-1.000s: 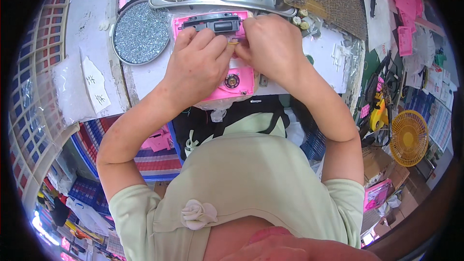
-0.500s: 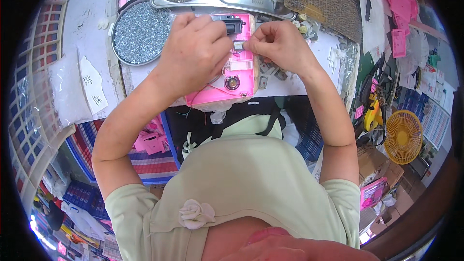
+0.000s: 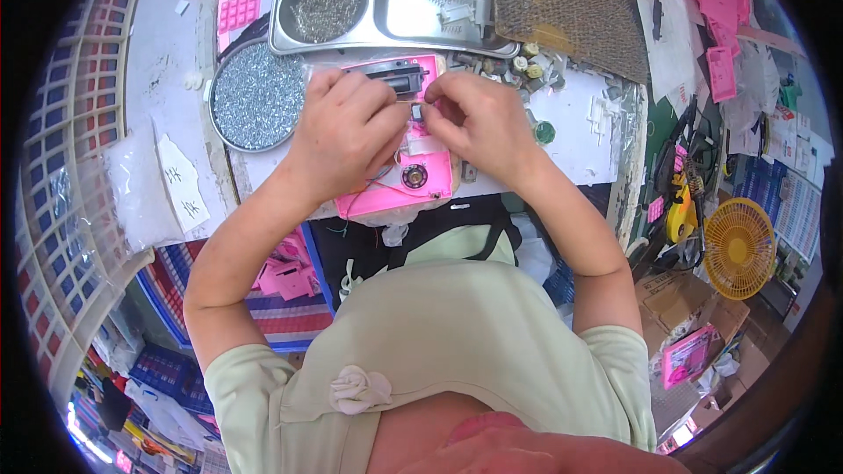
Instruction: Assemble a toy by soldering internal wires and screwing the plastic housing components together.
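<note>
Pink case [image 3: 386,202]: lies open at the near edge of the white tabletop [image 3: 575,118], in front of the person, both hands over it.
Left hand [image 3: 344,136]: covers the case's left side, fingers curled inward and nearly closed; their tips are hidden, so what they hold cannot be told.
Right hand [image 3: 470,123]: over the case's right side, thumb and forefinger bent toward each other, a narrow gap between them, tips at a small grey block [image 3: 417,112]; whether they pinch it cannot be told.
Black part [image 3: 404,83]: sits across the far end of the case, partly behind the left hand.
Round speaker [image 3: 414,176]: sits in the case's near half, toward its right edge.
Round pan [image 3: 255,150]: left of the case, full of small silvery pieces.
Metal tray [image 3: 371,17]: beyond the case, toward the tabletop's far edge.
Brown mat [image 3: 571,13]: overlaps the tray's right end.
</note>
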Available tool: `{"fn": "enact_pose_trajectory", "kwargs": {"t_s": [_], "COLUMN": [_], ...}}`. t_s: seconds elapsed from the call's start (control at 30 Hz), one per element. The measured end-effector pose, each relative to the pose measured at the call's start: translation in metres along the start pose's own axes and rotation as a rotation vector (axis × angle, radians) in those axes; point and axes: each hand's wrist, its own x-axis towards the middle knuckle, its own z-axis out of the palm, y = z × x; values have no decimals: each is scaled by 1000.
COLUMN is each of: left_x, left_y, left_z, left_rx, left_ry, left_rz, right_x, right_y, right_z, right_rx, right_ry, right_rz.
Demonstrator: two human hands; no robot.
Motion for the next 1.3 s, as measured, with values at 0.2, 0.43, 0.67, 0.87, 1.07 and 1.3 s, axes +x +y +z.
{"fn": "enact_pose_trajectory", "kwargs": {"t_s": [0.2,0.43,0.67,0.87,1.07,1.3], "left_x": [6,10,6,9,20,19], "left_y": [-9,-2,10,22,35,30], "left_z": [-3,3,-4,-2,-12,-6], "left_rx": [90,87,139,239,337,325], "left_ry": [-39,7,-104,-221,-402,-392], "left_rz": [59,-7,16,22,-9,-17], "right_x": [0,-4,-7,-15,19,-45], "right_y": [-2,-4,-2,12,241,474], "right_z": [-8,6,20,-98,-275,-389], "right_rx": [-41,122,366,259,-307,-995], "right_ry": [7,56,101,173,709,669], "right_rz": [-137,102,245,195,471,1114]}}
